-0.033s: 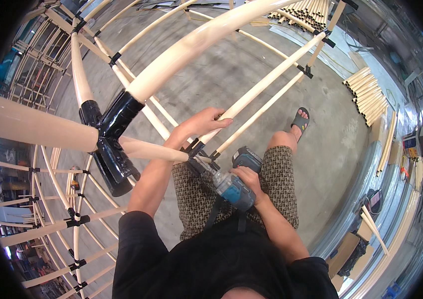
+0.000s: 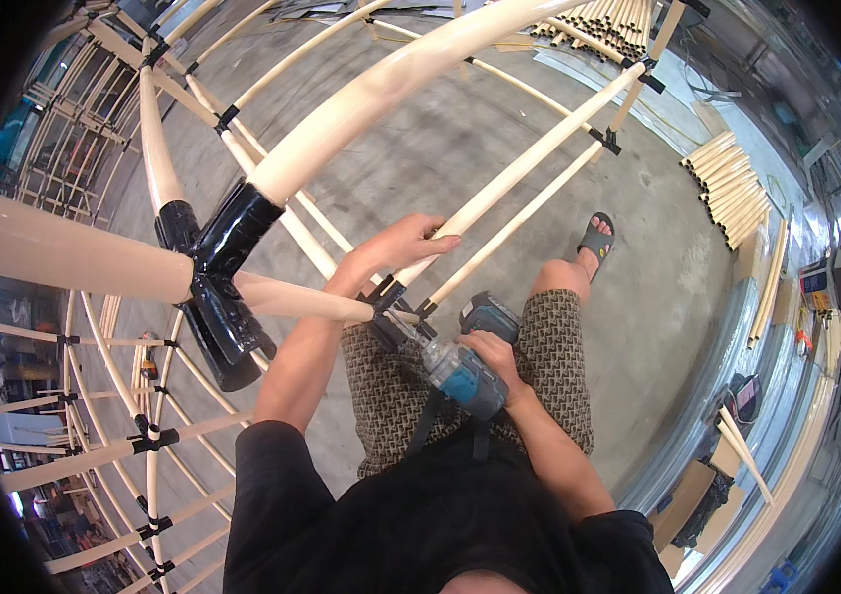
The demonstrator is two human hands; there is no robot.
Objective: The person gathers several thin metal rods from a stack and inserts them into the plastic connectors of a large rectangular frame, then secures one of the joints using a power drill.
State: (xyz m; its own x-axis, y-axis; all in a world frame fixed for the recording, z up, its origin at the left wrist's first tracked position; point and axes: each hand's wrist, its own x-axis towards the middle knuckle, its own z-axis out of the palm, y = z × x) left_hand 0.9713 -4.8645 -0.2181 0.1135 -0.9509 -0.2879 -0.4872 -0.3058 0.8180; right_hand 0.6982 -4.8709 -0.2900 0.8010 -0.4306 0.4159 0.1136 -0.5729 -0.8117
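My right hand (image 2: 495, 364) is wrapped round the handle of a blue and grey cordless power driver (image 2: 465, 376). The driver's nose points up and left, its bit at a black pipe joint (image 2: 391, 305) low on the frame. My left hand (image 2: 408, 245) grips a cream pipe (image 2: 509, 185) just beyond that joint, with the thumb lying along the top and the fingers partly hidden. Close in front stands a larger-looking black joint (image 2: 219, 272) with several cream pipes running into it. Whether the bit touches a screw is too small to tell.
Other pipe frames with black joints (image 2: 148, 434) stand at the left. Bundles of cream pipes (image 2: 727, 190) lie on the floor at the right and far side. Along the right run long wrapped metal lengths, with a cardboard box (image 2: 690, 503) on them. Another orange-and-black tool (image 2: 149, 361) is at the left.
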